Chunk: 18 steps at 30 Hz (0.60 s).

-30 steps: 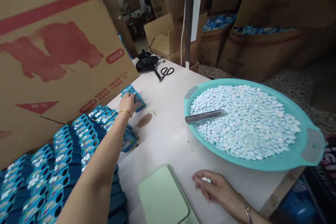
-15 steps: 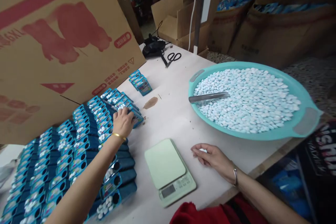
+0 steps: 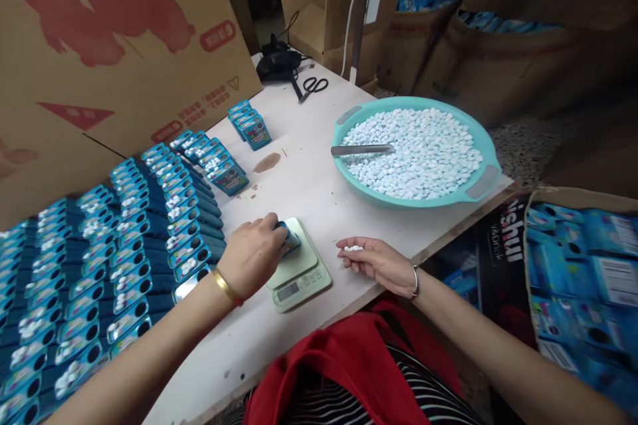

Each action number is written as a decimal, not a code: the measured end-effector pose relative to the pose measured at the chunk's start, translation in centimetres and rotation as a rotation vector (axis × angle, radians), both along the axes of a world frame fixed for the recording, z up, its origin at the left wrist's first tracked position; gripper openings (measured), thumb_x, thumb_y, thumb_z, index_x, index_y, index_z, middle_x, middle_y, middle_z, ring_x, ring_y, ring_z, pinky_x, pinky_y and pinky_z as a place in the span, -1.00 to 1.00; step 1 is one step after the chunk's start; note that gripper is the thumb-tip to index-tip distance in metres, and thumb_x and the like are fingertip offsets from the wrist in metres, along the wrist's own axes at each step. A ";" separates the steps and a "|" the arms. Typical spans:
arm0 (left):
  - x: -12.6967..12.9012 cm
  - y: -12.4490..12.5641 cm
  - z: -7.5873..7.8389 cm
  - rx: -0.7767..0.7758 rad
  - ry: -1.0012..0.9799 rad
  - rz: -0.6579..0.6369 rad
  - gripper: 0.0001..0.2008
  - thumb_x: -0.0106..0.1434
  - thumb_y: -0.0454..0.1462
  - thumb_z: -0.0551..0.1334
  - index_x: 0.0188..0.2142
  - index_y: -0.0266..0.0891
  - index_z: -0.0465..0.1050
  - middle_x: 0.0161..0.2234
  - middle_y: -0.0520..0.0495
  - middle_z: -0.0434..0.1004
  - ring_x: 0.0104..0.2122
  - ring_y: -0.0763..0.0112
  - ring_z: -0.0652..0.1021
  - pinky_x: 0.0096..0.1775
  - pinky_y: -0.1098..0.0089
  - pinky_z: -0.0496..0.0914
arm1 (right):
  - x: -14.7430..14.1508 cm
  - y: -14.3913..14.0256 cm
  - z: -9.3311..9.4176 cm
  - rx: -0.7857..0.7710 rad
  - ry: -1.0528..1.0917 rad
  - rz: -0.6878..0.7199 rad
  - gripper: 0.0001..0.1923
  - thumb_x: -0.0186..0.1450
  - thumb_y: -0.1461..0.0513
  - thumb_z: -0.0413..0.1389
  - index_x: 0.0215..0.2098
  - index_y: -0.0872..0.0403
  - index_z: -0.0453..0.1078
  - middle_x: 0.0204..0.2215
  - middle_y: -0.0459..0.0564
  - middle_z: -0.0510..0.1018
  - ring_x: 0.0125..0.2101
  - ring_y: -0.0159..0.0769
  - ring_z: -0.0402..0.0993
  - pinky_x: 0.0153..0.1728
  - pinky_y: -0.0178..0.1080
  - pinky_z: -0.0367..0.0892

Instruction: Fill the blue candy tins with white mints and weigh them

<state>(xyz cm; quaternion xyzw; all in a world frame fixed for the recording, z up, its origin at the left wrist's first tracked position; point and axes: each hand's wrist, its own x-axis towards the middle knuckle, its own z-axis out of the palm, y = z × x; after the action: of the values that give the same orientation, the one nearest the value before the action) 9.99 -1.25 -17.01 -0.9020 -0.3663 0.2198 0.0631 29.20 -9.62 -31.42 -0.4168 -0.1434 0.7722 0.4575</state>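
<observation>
My left hand (image 3: pixel 252 254) grips a small blue packet (image 3: pixel 289 239) and holds it on the pale green scale (image 3: pixel 298 265) near the table's front edge. My right hand (image 3: pixel 377 263) rests palm up on the table just right of the scale, with a few white tablets (image 3: pixel 353 248) lying on its fingers. Beyond it stands a teal basin (image 3: pixel 478 182) full of white tablets, with a metal scoop handle (image 3: pixel 361 150) lying in it. Rows of blue packets (image 3: pixel 124 239) filled with tablets cover the table's left side.
A large cardboard sheet (image 3: pixel 124 46) leans behind the packets. Three loose blue packets (image 3: pixel 249 123), black scissors (image 3: pixel 313 85) and a black device (image 3: pixel 276 65) lie at the far end. Cardboard boxes of blue packets (image 3: pixel 583 259) stand to the right and behind.
My left hand left the packet rows, carrying one blue packet toward me, and set it on the scale. The camera tilted down and back; my right hand stayed beside the scale.
</observation>
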 end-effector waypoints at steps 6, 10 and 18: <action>-0.9 -0.2 -0.3 -0.010 -0.166 -0.040 -0.79 0.28 -0.17 0.13 -0.23 -0.26 0.43 -0.16 -0.19 0.45 -0.22 0.23 0.51 -0.21 0.25 0.39 | 1.0 -1.4 0.1 0.000 -0.028 0.019 -0.71 0.06 0.20 0.33 -0.30 0.17 0.44 -0.41 -0.01 0.53 -0.46 -0.47 0.41 -0.49 -0.41 0.29; -3.7 -1.6 2.1 0.038 -0.485 0.055 -0.69 0.28 -0.08 0.12 -0.11 -0.22 0.38 -0.15 -0.14 0.47 -0.22 0.28 0.51 -0.20 0.29 0.40 | 1.4 -2.2 0.0 -0.055 -0.039 0.033 -0.71 0.06 0.23 0.33 -0.27 0.15 0.45 -0.37 0.00 0.54 -0.42 -0.46 0.43 -0.43 -0.41 0.31; -10.7 -6.7 -0.8 0.024 -0.734 0.484 -0.70 0.22 0.00 0.15 -0.24 -0.15 0.44 -0.39 0.00 0.54 -0.44 0.38 0.53 -0.40 0.39 0.43 | 1.2 -1.7 1.4 -0.007 -0.171 0.119 -0.65 0.04 0.16 0.33 -0.26 0.17 0.45 -0.44 -0.03 0.52 -0.51 -0.50 0.32 -0.51 -0.38 0.24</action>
<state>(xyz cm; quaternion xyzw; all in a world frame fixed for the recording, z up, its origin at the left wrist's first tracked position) -0.68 -7.97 -17.78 -0.8076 -0.5678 -0.1110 -0.1142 30.44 -11.36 -30.00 -0.4734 -0.2037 0.7603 0.3955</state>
